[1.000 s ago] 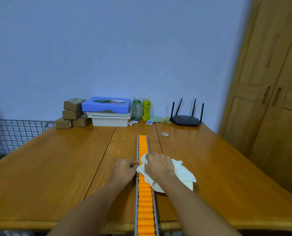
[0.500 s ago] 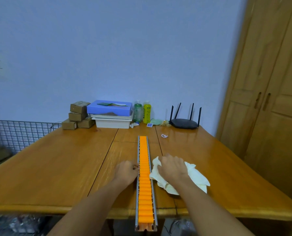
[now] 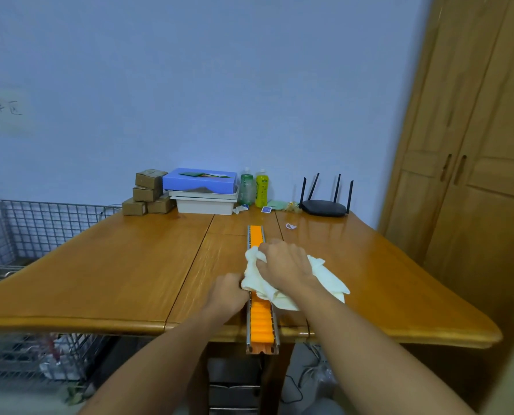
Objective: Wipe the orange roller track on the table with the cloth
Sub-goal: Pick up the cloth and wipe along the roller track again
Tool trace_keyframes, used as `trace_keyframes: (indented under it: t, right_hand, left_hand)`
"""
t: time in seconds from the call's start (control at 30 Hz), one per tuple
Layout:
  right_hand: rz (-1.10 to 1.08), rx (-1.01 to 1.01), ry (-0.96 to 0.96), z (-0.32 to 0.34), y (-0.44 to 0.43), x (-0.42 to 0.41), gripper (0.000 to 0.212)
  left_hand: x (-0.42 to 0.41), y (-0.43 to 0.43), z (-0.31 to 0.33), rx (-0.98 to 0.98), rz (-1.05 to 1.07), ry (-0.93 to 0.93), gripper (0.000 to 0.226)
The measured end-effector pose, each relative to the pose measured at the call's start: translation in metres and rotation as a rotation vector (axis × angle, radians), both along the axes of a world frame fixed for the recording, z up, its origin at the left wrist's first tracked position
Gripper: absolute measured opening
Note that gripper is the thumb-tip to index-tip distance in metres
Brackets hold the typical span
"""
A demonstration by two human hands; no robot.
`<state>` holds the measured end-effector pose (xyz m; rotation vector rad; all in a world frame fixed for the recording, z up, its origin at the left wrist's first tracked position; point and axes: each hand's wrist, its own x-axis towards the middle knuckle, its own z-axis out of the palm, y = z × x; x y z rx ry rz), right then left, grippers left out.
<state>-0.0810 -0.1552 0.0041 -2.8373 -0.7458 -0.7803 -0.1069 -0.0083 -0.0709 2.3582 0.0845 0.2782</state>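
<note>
An orange roller track (image 3: 261, 324) in a metal frame runs down the middle of the wooden table (image 3: 115, 274), its near end overhanging the front edge. A cream cloth (image 3: 324, 277) lies bunched across the track's middle. My right hand (image 3: 282, 262) grips the cloth and presses it onto the rollers. My left hand (image 3: 227, 293) rests against the track's left rail, fingers curled on the frame, partly under the cloth's edge. The rollers under the cloth are hidden.
Along the back wall stand small cardboard boxes (image 3: 147, 191), a blue box on white trays (image 3: 200, 188), two bottles (image 3: 254, 190) and a black router (image 3: 324, 206). A wire basket (image 3: 25, 229) sits at the left, a wooden wardrobe (image 3: 474, 175) at the right.
My right hand carried the cloth off the track to the right, then back onto it and farther up. My left hand stayed at the left rail. The camera view pulled back.
</note>
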Motion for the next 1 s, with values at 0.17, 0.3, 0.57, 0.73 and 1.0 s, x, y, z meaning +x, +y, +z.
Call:
trace_keyframes:
  t: [0.17,0.3,0.57,0.73,1.0]
  right_hand:
    - [0.017,-0.029,0.074,-0.018,0.02,-0.012,0.032]
    - [-0.009,-0.03,0.153,-0.033,0.023,-0.015,0.026]
    - [-0.007,-0.062,0.118,-0.044,0.009,-0.01,0.029]
    - [-0.025,-0.155,0.064,-0.041,0.002,-0.014,0.028]
    - [-0.114,-0.218,0.054,-0.041,-0.022,-0.029,0.016]
  left_hand:
    - [-0.016,0.001,0.0,-0.112,0.014,-0.003,0.041]
    - [-0.02,0.006,-0.004,-0.121,0.024,0.005,0.042]
    - [-0.021,0.006,-0.005,-0.07,-0.02,-0.01,0.027]
    - [-0.019,0.006,-0.005,-0.082,0.018,0.023,0.018]
    - [-0.029,-0.01,0.005,-0.058,0.115,0.085,0.029]
